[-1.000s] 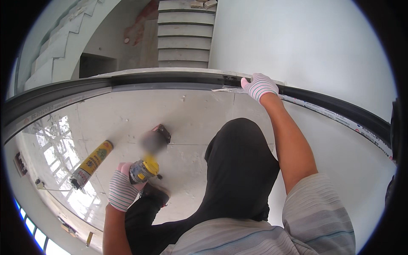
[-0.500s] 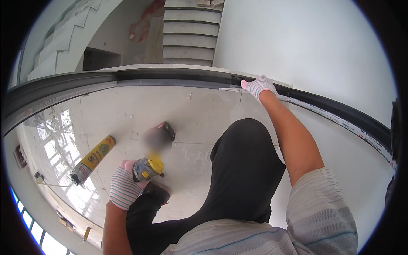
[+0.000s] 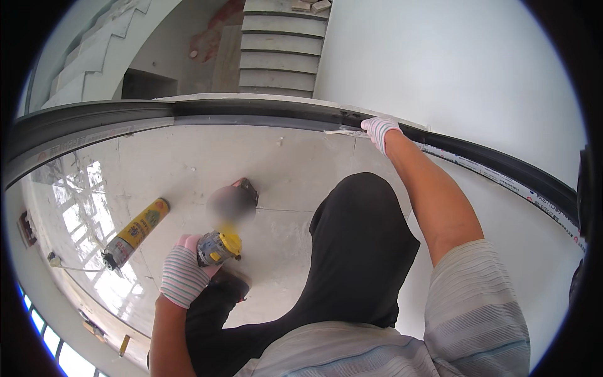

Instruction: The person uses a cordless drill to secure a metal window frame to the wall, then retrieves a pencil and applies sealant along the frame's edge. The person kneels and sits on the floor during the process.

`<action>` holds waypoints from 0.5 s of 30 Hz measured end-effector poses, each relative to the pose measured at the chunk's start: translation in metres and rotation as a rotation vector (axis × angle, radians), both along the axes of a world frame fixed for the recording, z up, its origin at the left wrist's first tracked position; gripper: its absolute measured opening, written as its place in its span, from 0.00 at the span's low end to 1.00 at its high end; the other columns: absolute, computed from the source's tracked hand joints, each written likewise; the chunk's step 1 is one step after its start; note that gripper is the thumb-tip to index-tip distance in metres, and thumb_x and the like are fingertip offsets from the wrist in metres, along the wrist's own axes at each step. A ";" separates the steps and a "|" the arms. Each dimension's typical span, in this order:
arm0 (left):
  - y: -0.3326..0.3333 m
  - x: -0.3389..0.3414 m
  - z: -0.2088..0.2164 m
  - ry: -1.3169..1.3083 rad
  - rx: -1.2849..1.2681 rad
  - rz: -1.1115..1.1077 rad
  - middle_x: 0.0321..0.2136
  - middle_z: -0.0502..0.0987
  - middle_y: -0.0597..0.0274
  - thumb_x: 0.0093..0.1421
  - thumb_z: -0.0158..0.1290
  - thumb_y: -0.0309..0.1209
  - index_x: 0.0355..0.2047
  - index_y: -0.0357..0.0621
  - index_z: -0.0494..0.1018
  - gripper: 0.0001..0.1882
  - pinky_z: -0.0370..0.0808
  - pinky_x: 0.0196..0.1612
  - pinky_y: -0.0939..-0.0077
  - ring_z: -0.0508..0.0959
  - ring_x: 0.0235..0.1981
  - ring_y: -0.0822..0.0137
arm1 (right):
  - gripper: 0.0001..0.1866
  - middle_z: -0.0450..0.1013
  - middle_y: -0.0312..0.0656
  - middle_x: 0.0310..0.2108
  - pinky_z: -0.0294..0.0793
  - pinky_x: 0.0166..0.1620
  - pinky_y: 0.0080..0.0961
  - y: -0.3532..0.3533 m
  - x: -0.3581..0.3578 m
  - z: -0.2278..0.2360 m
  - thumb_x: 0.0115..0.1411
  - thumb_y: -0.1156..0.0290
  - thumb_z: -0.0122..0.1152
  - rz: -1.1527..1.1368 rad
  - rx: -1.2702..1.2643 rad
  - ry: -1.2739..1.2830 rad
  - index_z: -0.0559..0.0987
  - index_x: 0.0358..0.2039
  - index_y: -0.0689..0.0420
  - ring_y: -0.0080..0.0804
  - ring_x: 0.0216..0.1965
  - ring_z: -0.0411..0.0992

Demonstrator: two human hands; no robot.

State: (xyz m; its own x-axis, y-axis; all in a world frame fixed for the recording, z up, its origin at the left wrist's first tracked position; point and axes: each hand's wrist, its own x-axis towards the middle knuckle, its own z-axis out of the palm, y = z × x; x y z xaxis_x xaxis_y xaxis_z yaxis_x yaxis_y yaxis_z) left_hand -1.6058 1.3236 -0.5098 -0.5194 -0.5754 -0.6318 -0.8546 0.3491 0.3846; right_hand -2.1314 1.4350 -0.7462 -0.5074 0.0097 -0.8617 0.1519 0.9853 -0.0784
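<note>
My left hand (image 3: 184,275), in a white-and-pink striped glove, is closed around a grey-and-yellow hand tool (image 3: 218,249); its exact kind I cannot make out. It is held low, beside my left leg. Stretched out ahead and to the right, my right hand (image 3: 380,133) wears a matching glove. Its fingers curl over the edge of a long black metal frame (image 3: 264,112), hiding part of it. A torn strip of white protective film (image 3: 345,133) hangs from the frame just left of that hand.
A yellow spray-foam can (image 3: 135,234) lies on the glossy tiled floor (image 3: 289,169) at the left. Beyond the frame, steps (image 3: 279,58) rise at the back, with a second staircase (image 3: 81,69) at the far left. A white wall (image 3: 452,69) stands at the right.
My right hand has shifted very slightly on the frame, with its thumb drawn in closer. The left hand and its tool are almost unmoved.
</note>
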 end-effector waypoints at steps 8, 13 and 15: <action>-0.004 -0.008 0.009 -0.011 0.024 -0.010 0.43 0.76 0.47 0.48 0.72 0.34 0.50 0.41 0.71 0.31 0.79 0.46 0.60 0.79 0.42 0.46 | 0.10 0.67 0.31 0.21 0.61 0.20 0.21 -0.006 -0.038 0.129 0.64 0.64 0.66 -0.376 -0.814 -0.078 0.76 0.33 0.55 0.21 0.19 0.62; -0.009 -0.013 0.019 -0.048 0.023 -0.041 0.44 0.76 0.46 0.48 0.72 0.34 0.52 0.40 0.70 0.32 0.78 0.48 0.59 0.79 0.44 0.46 | 0.12 0.73 0.34 0.25 0.68 0.22 0.19 -0.031 -0.070 0.160 0.65 0.62 0.66 -0.356 -0.862 0.182 0.78 0.38 0.57 0.21 0.21 0.68; -0.010 -0.014 0.020 -0.055 0.029 -0.058 0.45 0.76 0.46 0.48 0.71 0.33 0.53 0.40 0.70 0.33 0.78 0.49 0.59 0.79 0.45 0.46 | 0.12 0.76 0.37 0.27 0.72 0.25 0.19 -0.028 -0.075 0.160 0.65 0.64 0.66 -0.266 -0.747 0.260 0.79 0.41 0.60 0.22 0.24 0.71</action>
State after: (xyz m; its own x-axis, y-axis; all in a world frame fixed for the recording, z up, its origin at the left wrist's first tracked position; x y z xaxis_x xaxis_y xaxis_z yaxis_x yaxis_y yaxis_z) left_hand -1.6195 1.3134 -0.4900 -0.5152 -0.5265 -0.6763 -0.8534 0.3882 0.3479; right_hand -2.2065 1.4068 -0.5865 -0.7526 -0.3705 -0.5443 0.2588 0.5937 -0.7619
